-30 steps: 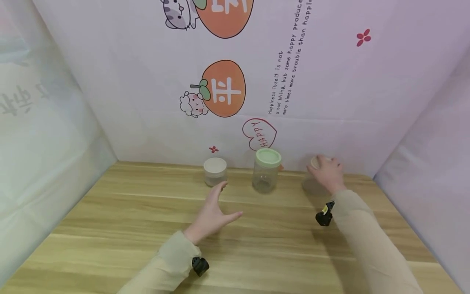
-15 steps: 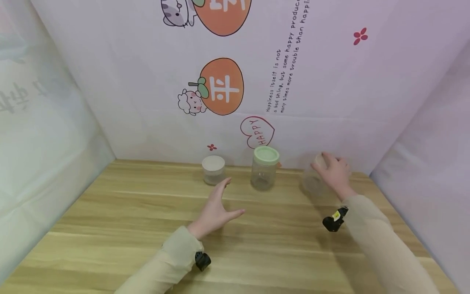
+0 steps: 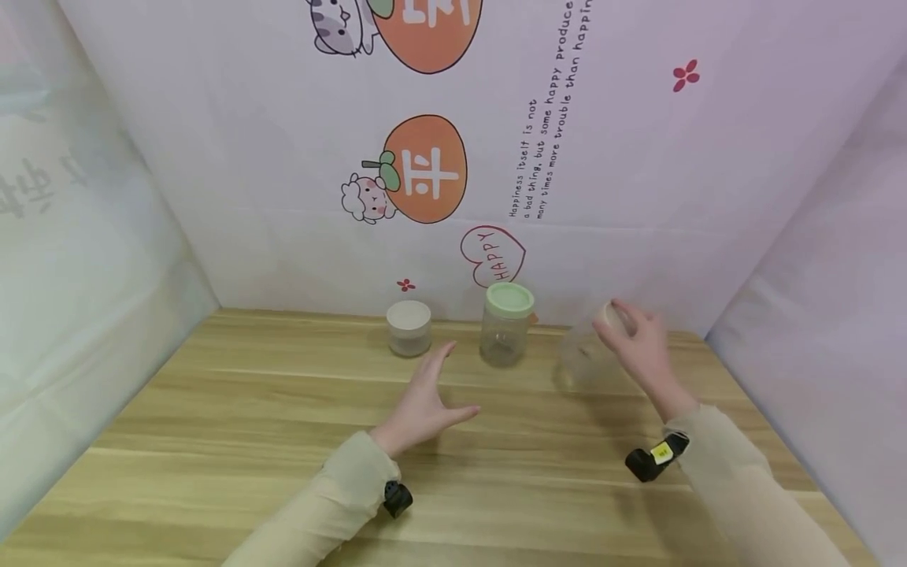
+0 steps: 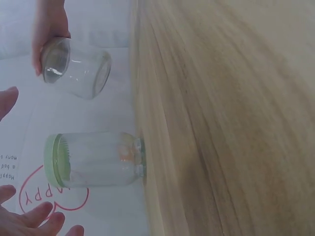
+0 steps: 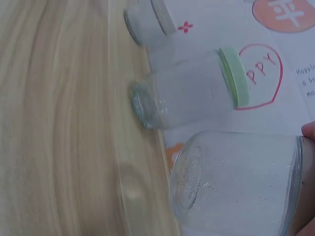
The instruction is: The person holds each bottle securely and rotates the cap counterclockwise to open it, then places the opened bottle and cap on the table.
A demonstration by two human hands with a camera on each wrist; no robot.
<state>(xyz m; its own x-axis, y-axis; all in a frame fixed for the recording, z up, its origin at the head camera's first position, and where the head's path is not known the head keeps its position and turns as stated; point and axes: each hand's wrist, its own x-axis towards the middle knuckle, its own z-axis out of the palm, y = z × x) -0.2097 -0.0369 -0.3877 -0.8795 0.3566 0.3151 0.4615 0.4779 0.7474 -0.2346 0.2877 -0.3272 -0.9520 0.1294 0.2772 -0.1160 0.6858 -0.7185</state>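
Clear jar (image 5: 236,182) is hanging just below and left of the fingers of the right hand (image 3: 641,350), which are gripping it round its top end; its base is clearing the wooden table (image 3: 212,417). Long axis is leaning off upright: top end is pointing up into those fingers, base is pointing down and away from them to the person's left. Against half a second ago, the jar is tilting more and sitting further left, nearer the green-lidded jar (image 3: 505,327); the right hand is travelling with it. The left hand (image 3: 423,409) is keeping much the same pose, fingers and thumb spreading wide apart, holding nothing. Count: jars, three. One clear, in the right fingers; one green-lidded, standing upright just beyond and right of the left fingertips, well left of the right ones; one white-lidded jar (image 3: 409,329), standing upright beyond the left fingers and slightly left of their tips. Hands, two. Heart print, one (image 3: 494,256), showing on the wall behind the green-lidded jar, farther off than the left fingertips.
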